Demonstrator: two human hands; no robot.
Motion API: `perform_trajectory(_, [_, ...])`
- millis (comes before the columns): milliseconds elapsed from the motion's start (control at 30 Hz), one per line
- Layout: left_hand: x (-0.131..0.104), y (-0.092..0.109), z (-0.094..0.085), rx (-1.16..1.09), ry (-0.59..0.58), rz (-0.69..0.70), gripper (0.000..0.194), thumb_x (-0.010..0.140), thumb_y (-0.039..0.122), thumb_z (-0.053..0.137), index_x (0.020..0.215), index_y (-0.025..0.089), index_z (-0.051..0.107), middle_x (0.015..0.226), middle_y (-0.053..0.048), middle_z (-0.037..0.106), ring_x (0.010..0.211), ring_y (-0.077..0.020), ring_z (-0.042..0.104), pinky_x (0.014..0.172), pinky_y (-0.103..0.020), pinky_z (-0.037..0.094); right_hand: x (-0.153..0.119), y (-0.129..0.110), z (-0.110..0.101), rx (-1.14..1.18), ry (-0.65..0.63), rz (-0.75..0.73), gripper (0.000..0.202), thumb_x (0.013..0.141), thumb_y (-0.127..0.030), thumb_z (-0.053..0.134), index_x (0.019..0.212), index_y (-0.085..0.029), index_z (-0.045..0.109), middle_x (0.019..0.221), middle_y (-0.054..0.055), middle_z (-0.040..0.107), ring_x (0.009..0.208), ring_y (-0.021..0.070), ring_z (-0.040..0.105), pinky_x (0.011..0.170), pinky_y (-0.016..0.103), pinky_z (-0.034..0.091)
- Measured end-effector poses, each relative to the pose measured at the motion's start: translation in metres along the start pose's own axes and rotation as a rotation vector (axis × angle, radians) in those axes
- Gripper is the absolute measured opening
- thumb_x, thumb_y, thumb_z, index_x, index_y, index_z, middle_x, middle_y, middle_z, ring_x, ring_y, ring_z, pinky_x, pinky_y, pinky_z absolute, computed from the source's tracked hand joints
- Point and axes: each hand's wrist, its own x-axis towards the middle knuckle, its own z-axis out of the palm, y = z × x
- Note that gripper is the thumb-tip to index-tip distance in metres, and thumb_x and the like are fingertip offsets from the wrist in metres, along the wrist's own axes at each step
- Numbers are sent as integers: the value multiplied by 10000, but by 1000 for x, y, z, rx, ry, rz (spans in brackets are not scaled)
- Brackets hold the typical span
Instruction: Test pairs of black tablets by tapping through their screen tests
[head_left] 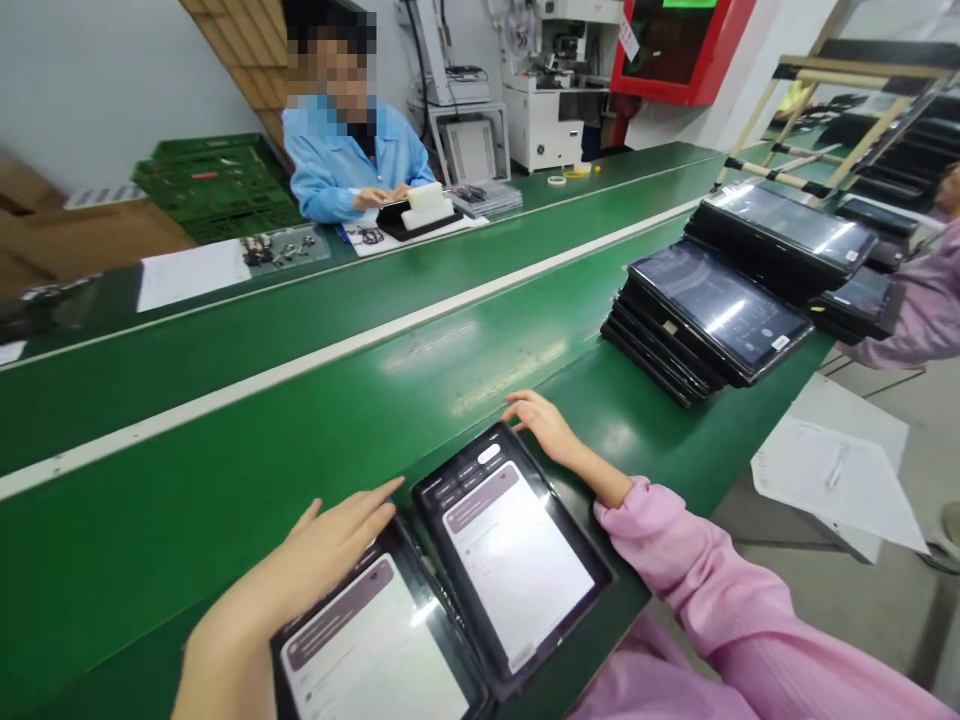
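Two tablets with lit screens lie side by side on the green bench in front of me. My left hand [341, 535] is stretched flat over the upper part of the left tablet [382, 650], hiding some of its top edge. At the top right corner of the right tablet [517, 560], my right hand [544, 425] rests with its fingers apart, its fingertips by the edge. Both screens show a white page with a purple panel and dark tiles above.
Stacked tablets [712, 300] stand to the right on the bench [285, 440]. Across it sits a person in blue [360, 170] beside a tablet on a stand. Papers [836, 480] lie on a lower board at right. Another person's pink sleeve [922, 300] shows at far right.
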Motion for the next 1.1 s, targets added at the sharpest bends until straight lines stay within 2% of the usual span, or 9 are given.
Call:
perform_trajectory(100, [0,-19,-7,-57,-67,-27,734,912,600,330,1456,132,481,1500,-138,504,1360,-313,505,1156,-465,375,-2,2,-4,-429,30,-218,565,982,-628,405,838,-225,774,1220,110,583,1153,294,493,1072,501,374])
perform_trajectory(200, [2,-26,-8,-109,-94,102,668,846,498,464,1414,149,507,1446,-126,564,1298,-284,557,1082,-366,452,-5,2,-2,-507,-123,-369,556,1022,-524,350,847,-257,804,1255,94,575,1136,289,505,1042,506,378])
perform_trajectory(433, [-3,-35,-12,-262,-63,124,794,875,438,486,1581,238,182,1289,-95,641,1121,-230,638,967,-346,490,3,5,-27,-266,-65,-238,573,973,-654,372,1049,-258,779,1303,98,563,1223,310,518,1107,484,375])
perform_trajectory(533, [-18,-40,-4,-239,-65,79,869,848,474,562,1586,256,159,1360,-101,607,1204,-249,602,1005,-348,460,3,4,-36,-220,-274,-99,591,915,-694,497,1335,-297,622,1387,85,547,1306,319,487,1137,495,358])
perform_trajectory(700, [-30,-28,22,-101,27,26,1267,620,425,832,1597,190,61,1556,-192,404,1365,-361,464,1050,-398,416,-10,-2,-24,-357,-633,-108,1236,614,-619,872,1594,-256,211,1619,148,251,1488,379,218,1214,554,208])
perform_trajectory(800, [-26,-19,22,-57,84,-38,1157,648,330,837,1587,263,166,1416,-122,583,1247,-339,580,945,-364,470,-11,2,-17,-346,-563,-113,1203,631,-514,887,1588,-234,214,1567,173,342,1453,373,310,1204,555,247])
perform_trajectory(967, [-24,-13,6,-20,411,-371,427,947,183,451,1351,263,565,1101,-42,752,1059,-248,694,820,-315,507,2,20,-20,-87,-84,98,704,882,-529,590,1486,-237,376,1107,132,687,1061,294,677,1015,534,509])
perform_trajectory(1033, [-29,-8,7,-36,445,-357,421,966,246,461,1381,256,530,1170,-60,736,1099,-253,682,854,-334,516,3,21,-24,-50,-62,134,726,873,-570,595,1481,-248,363,1160,140,670,1106,298,664,1006,527,520])
perform_trajectory(1100, [-36,-1,16,-47,338,-189,634,906,365,607,1491,264,384,1360,-92,642,1232,-278,613,982,-397,488,0,16,-28,-77,-219,143,887,826,-583,683,1534,-260,257,1385,175,551,1307,316,539,1095,533,441])
